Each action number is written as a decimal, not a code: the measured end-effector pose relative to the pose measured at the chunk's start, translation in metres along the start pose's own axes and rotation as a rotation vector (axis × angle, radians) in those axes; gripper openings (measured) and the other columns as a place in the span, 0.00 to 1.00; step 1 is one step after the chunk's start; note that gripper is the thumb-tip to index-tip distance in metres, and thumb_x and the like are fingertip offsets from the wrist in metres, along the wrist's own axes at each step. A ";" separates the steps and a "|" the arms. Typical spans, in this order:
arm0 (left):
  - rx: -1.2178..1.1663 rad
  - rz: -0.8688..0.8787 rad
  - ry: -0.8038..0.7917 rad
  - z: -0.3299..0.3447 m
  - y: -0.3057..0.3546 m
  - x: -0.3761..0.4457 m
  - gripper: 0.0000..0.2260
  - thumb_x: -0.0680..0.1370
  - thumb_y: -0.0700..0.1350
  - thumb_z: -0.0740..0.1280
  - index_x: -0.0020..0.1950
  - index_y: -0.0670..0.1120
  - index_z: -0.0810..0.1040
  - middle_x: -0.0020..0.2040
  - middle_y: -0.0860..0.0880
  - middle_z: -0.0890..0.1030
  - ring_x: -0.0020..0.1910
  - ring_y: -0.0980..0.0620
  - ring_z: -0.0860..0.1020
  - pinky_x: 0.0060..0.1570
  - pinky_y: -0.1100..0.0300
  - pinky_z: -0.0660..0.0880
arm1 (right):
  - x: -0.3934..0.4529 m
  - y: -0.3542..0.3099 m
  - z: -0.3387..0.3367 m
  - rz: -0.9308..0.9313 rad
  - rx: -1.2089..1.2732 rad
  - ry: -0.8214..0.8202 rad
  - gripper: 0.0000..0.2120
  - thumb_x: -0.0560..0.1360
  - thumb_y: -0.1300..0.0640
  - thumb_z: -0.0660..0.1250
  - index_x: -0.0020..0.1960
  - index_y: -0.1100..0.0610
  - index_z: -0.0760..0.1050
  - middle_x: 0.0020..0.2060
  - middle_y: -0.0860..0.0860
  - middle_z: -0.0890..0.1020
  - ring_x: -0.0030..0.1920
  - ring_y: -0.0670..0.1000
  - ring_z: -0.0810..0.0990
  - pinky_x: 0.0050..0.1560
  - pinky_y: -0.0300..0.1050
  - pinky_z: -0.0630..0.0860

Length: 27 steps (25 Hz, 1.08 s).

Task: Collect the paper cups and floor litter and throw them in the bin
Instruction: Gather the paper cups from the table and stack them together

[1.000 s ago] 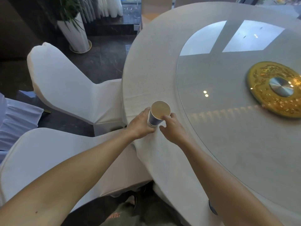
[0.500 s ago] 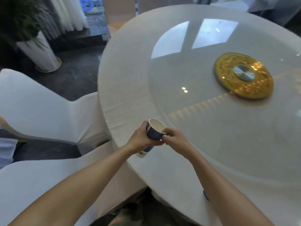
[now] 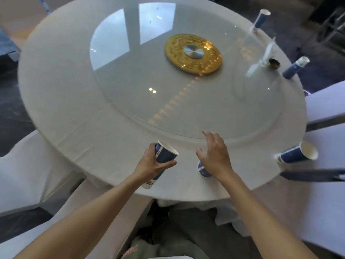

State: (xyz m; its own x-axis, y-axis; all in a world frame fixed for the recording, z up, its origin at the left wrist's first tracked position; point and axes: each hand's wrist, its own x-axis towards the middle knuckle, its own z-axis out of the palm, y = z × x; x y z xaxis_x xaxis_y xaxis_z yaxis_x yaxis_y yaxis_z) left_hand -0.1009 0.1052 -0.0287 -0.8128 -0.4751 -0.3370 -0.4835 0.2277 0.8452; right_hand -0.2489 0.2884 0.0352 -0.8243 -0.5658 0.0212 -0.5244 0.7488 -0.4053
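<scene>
Head view: left hand (image 3: 151,165) grips stacked cups (image 3: 164,154) at table (image 3: 74,109) near edge; right hand (image 3: 214,156) spread, empty, over another cup (image 3: 203,171). Collecting; next, likely grasp it.

Five blue paper cups (image 3: 165,153), two hands (image 3: 151,165), one table (image 3: 78,116)
</scene>
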 end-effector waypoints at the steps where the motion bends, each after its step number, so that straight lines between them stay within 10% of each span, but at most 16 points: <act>1: 0.008 0.017 -0.021 0.007 0.001 -0.002 0.35 0.68 0.61 0.80 0.69 0.53 0.68 0.58 0.51 0.78 0.54 0.51 0.81 0.42 0.63 0.76 | -0.006 0.012 -0.001 0.068 -0.062 -0.029 0.32 0.74 0.55 0.71 0.76 0.57 0.67 0.70 0.58 0.73 0.69 0.61 0.71 0.68 0.57 0.69; 7: 0.043 0.059 -0.160 0.030 0.003 -0.015 0.33 0.71 0.51 0.80 0.70 0.50 0.68 0.60 0.50 0.79 0.52 0.56 0.81 0.38 0.73 0.75 | -0.020 0.071 0.010 0.142 -0.450 -0.413 0.34 0.76 0.54 0.67 0.80 0.47 0.59 0.83 0.53 0.50 0.82 0.63 0.45 0.76 0.66 0.55; 14: 0.093 0.021 -0.241 0.054 0.007 -0.024 0.29 0.73 0.54 0.79 0.68 0.53 0.67 0.57 0.50 0.82 0.51 0.55 0.84 0.44 0.62 0.81 | -0.035 0.101 0.002 0.286 -0.591 -0.418 0.28 0.75 0.53 0.71 0.70 0.57 0.65 0.63 0.57 0.74 0.61 0.60 0.78 0.51 0.51 0.76; 20: 0.189 0.044 -0.306 0.115 0.038 -0.033 0.32 0.70 0.59 0.78 0.68 0.54 0.68 0.56 0.53 0.82 0.52 0.54 0.83 0.52 0.52 0.83 | -0.088 0.163 -0.020 0.641 -0.018 -0.475 0.27 0.70 0.40 0.70 0.61 0.55 0.71 0.53 0.53 0.82 0.52 0.57 0.82 0.45 0.49 0.76; 27: 0.317 0.103 -0.455 0.209 0.093 -0.048 0.35 0.71 0.56 0.80 0.72 0.52 0.67 0.60 0.51 0.79 0.56 0.51 0.81 0.51 0.59 0.81 | -0.138 0.231 -0.079 0.754 0.988 -0.164 0.32 0.69 0.55 0.78 0.68 0.58 0.68 0.62 0.60 0.80 0.58 0.58 0.83 0.64 0.60 0.78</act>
State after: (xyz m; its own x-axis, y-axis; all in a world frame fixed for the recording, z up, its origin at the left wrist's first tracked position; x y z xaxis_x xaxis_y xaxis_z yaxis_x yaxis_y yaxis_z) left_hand -0.1752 0.3270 -0.0205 -0.8854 -0.0384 -0.4633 -0.4109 0.5309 0.7411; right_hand -0.2730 0.5665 0.0108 -0.7758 -0.1991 -0.5987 0.5080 0.3657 -0.7799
